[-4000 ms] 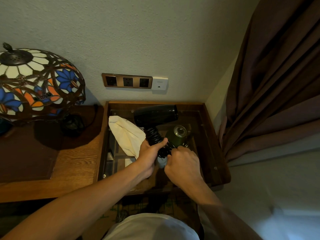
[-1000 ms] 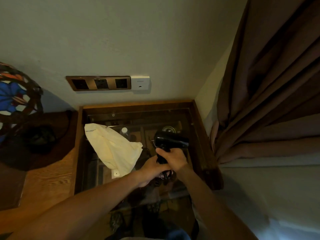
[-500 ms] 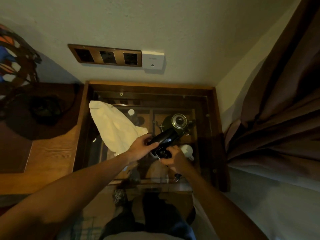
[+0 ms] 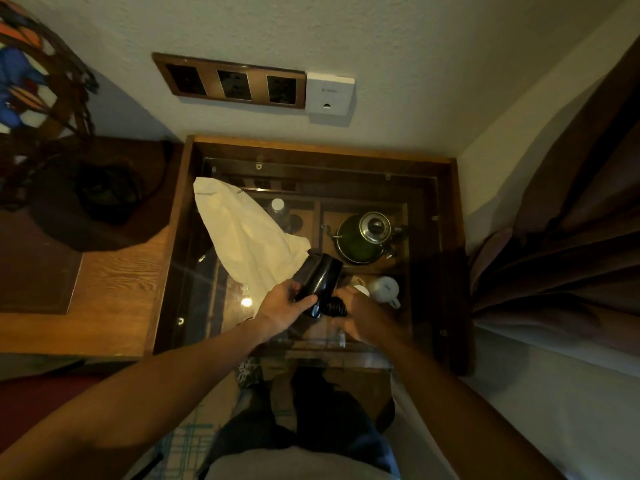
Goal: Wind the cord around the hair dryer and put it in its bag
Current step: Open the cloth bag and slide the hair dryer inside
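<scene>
The black hair dryer (image 4: 320, 280) is held over the glass-topped side table (image 4: 446, 216), its barrel tilted up toward the far left. My left hand (image 4: 282, 306) grips the barrel from the left. My right hand (image 4: 360, 318) closes around the handle, where the black coiled cord (image 4: 333, 307) is bunched. The plug is hidden. The cream cloth bag (image 4: 244, 240) lies flat on the glass just left of the dryer, its near corner touching the barrel's far end.
Under the glass sit a green kettle (image 4: 363, 239), a white mug (image 4: 384, 291) and a small bottle (image 4: 278, 207). A stained-glass lamp (image 4: 38, 84) stands on the wooden desk (image 4: 114, 289) at left. Wall sockets (image 4: 230, 81) are above; a brown curtain (image 4: 561, 220) hangs at right.
Four seconds ago the dryer stood higher with my right hand at the cord. Since then it has dropped lower and tilted, and my left hand has shifted onto the barrel.
</scene>
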